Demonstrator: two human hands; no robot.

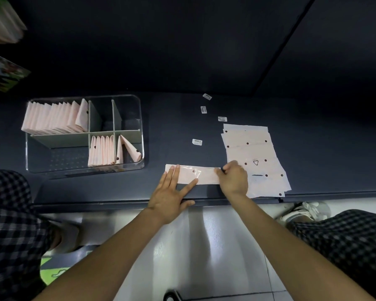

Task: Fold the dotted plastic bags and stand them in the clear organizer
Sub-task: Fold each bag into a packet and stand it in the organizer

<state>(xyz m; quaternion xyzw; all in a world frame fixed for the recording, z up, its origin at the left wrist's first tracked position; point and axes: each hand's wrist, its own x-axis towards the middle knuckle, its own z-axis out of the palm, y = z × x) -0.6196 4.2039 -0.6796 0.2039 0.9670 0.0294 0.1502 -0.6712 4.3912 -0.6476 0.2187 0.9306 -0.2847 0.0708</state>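
A dotted plastic bag [202, 175] lies folded into a long pale strip near the front edge of the dark table. My left hand [172, 192] presses flat on its left part, fingers spread. My right hand [233, 178] pinches the strip's right end. A stack of flat dotted bags [251, 148] lies to the right, partly under my right hand. The clear organizer [139, 118] stands at the left, with folded bags standing in three of its compartments, many in the back left one [52, 118].
Several small white barcode stickers [197, 142] lie scattered on the table between the organizer and the stack. The table's front edge [117, 203] runs just below my hands. Checked clothing shows at both lower sides, a shoe [306, 210] at the right.
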